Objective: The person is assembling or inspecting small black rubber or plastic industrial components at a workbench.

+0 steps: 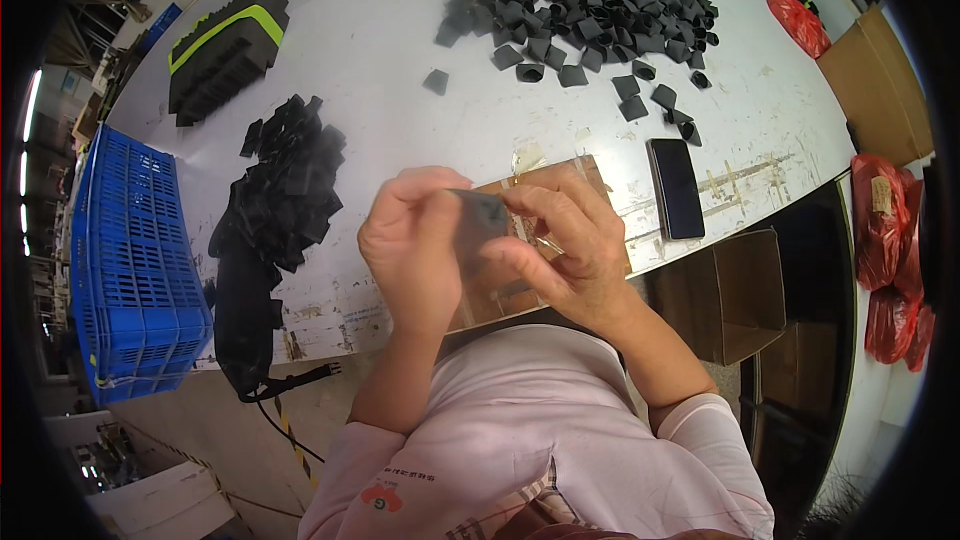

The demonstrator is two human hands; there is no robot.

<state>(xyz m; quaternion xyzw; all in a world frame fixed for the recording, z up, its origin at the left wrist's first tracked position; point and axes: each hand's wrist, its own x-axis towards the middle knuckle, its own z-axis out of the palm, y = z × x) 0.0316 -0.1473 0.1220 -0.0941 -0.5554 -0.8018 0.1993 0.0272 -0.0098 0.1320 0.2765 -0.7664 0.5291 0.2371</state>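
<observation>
Between my hands, over the front middle of the table, is a small dark grey fabric piece (478,222), slightly blurred. My left hand (412,245) grips its left side, with thumb and fingers closed on it. At its right edge, the index finger and thumb of my right hand (578,245) take hold of it, curled in a pinch. A brown taped cardboard sheet (592,172) lies beneath the hands. At the back is a big heap of similar dark loops (600,10), with a single flat piece (436,81) lying apart from it.
Left of my hands lies a pile of black strips (290,180); behind it is a dark stack with a yellow-green band (228,50). A blue plastic crate (140,260) stands at the left edge. Rightward are a phone (676,188), an open cardboard box (735,295) and red bags (885,240).
</observation>
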